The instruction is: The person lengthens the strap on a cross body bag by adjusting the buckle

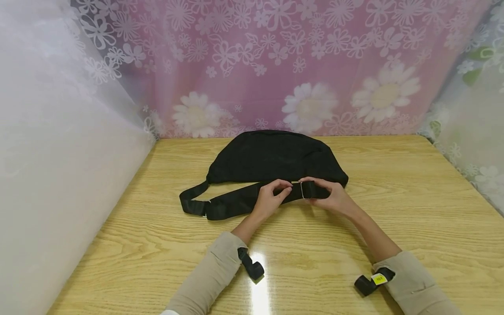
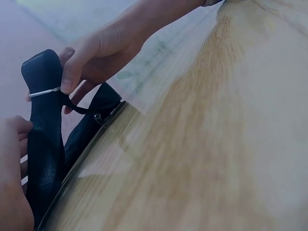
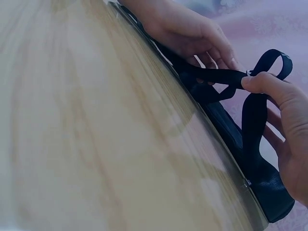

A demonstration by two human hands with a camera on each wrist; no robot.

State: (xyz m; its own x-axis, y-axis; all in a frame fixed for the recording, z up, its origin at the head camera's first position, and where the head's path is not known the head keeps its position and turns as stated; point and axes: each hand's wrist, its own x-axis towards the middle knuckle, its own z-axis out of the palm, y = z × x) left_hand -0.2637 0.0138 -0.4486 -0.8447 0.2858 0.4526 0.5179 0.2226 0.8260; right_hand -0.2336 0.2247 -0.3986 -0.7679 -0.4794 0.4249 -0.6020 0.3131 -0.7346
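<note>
A black waist bag (image 1: 271, 157) lies on the table, its wide strap (image 1: 232, 203) drawn out along the near side. My right hand (image 1: 334, 199) pinches the strap beside a metal slider buckle (image 1: 302, 190), thumb against the webbing in the right wrist view. Beyond the slider, the strap's end (image 3: 284, 62) bends into a small loop. My left hand (image 1: 269, 201) holds the strap's edge a little to the left of the slider; the strap partly hides its fingers (image 2: 23, 139) in the left wrist view. Another metal slider (image 1: 206, 208) sits at the left bend.
The wood-grain table (image 1: 307, 262) reaches back to a pink flowered curtain (image 1: 252, 65). A pale sheet (image 1: 59, 153) hangs at the left, and a floral one (image 1: 476, 131) at the right. Black bands (image 1: 252, 264) hang from both sleeves.
</note>
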